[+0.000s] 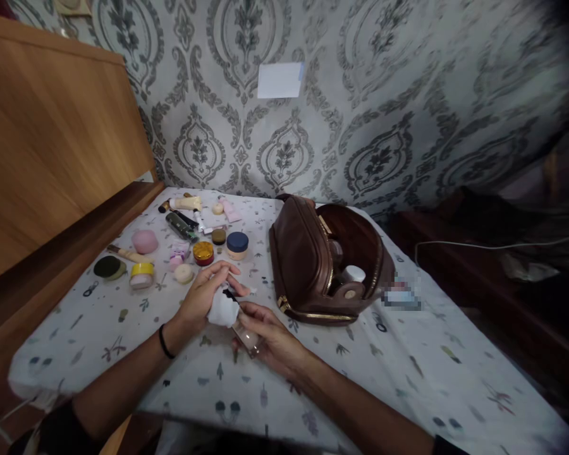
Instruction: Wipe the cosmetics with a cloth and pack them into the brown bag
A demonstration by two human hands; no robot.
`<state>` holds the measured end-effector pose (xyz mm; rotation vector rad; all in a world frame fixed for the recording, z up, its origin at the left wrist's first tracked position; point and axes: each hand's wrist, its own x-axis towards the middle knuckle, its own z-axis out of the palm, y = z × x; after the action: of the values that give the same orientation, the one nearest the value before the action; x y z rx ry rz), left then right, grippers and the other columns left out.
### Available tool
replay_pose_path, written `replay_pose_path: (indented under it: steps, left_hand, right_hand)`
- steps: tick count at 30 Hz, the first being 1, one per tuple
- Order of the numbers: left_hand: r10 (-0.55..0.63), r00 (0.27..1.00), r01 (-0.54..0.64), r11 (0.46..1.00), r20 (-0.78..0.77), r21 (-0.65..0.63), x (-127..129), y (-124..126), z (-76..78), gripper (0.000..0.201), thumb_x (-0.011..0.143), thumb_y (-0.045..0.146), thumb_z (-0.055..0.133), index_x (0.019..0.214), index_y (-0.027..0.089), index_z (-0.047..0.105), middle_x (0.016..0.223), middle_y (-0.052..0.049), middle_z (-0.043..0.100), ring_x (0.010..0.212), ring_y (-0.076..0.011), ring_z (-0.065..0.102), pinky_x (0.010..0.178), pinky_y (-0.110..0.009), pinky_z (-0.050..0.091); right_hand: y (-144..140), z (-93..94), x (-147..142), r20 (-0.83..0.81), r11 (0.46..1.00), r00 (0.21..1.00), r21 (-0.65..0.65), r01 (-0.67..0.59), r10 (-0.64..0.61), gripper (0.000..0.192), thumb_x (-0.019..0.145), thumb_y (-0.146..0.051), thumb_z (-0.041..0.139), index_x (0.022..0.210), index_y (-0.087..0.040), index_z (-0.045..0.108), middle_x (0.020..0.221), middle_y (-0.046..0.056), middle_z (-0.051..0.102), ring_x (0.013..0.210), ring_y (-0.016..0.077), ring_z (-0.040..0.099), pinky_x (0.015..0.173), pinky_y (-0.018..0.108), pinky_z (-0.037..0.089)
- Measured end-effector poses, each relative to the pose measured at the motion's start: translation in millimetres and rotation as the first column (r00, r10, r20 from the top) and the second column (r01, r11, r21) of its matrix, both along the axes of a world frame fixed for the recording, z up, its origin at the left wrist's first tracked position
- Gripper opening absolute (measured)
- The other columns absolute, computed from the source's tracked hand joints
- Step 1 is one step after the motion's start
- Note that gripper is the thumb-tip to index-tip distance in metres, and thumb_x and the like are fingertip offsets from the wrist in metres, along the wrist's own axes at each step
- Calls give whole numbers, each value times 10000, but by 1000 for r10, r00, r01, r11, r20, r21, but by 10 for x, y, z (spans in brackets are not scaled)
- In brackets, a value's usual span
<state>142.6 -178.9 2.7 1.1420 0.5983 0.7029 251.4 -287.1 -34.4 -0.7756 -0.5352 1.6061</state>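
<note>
My left hand [207, 291] is closed round a crumpled white tissue [224, 309], which is pressed against the upper end of a small clear bottle [247, 336]. My right hand [270, 335] grips the bottle's body, holding it tilted above the table. A dark part of the bottle shows beside the tissue; the rest of that end is covered. To the right of my hands stands a brown leather toiletry bag [298, 253], unzipped, with a white-capped container [353, 274] inside. Nearest my left hand lies a small cream-coloured round jar [183, 273].
Several cosmetics stand at the left: a blue-lidded jar [238, 244], a gold-lidded jar [203, 253], a yellow-lidded jar [141, 275], a pink pot [145, 241] and a dark green bottle [180, 225]. A wooden cabinet [66, 120] borders the table's left side. The patterned wall [237, 151] rises behind.
</note>
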Motion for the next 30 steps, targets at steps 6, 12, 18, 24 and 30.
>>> replay_pose_path:
  steps: [6,12,18,24,30]
  left_hand:
    - [-107,973,114,993,204,-23,-2,-97,-36,485,824,634,607,985,176,605,858,-68,726,846,-212,694,782,-328,552]
    - [-120,974,90,983,192,160,51,-116,-282,805,636,606,807,1252,251,428,1251,-102,582,1185,-285,566,956,-402,492]
    - [-106,988,138,930,-110,340,49,-217,-345,868,753,423,775,1400,251,223,1266,-108,542,1144,-262,568,1004,-419,437]
    - [64,994,-12,861,-84,509,34,-211,-173,351,898,405,592,1172,206,497,1099,-67,619,1045,-224,587,948,-359,442]
    - [93,993,-42,866,-79,499,-16,-87,-92,349,925,480,527,787,178,634,780,-33,638,822,-192,602,763,-290,457]
  right_hand:
    - [12,-14,5,-140,1000,990,-25,-8,4,375,647,-383,881,862,-121,720,734,2,659,596,101,582,575,248,541]
    - [48,-57,41,-279,980,945,-153,130,-169,317,627,-303,895,875,-211,719,783,-33,713,647,112,630,576,220,494]
    - [66,-50,55,-230,970,945,-133,204,-231,331,628,-281,882,907,-209,718,842,-9,732,714,140,640,686,253,491]
    - [18,64,34,-134,977,969,-75,200,-208,321,666,-389,860,901,-222,719,788,-32,669,685,97,571,610,198,445]
    - [1,48,7,40,994,994,12,106,-106,363,638,-367,878,895,-174,709,758,-29,570,591,62,448,491,176,381]
